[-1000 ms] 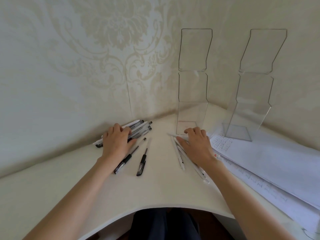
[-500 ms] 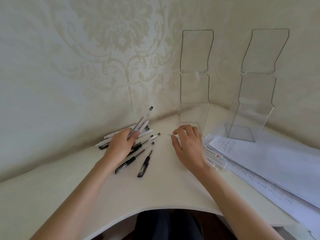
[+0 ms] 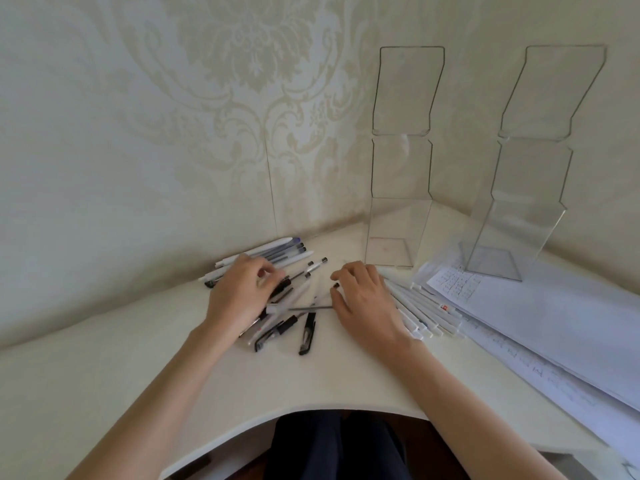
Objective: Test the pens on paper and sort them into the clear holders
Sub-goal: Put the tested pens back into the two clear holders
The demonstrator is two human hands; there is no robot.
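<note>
Soft, even daylight with faint shadows; wide-angle bending at the edges, slight blur throughout, no harsh glare.

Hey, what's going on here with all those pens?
A person sits at a white desk with both hands among loose pens. The left hand rests on a heap of dark pens, the right hand beside a row of white pens; whether either grips one is unclear. The left clear holder and the right clear holder, which stands on sheets of paper, are both empty.
</note>
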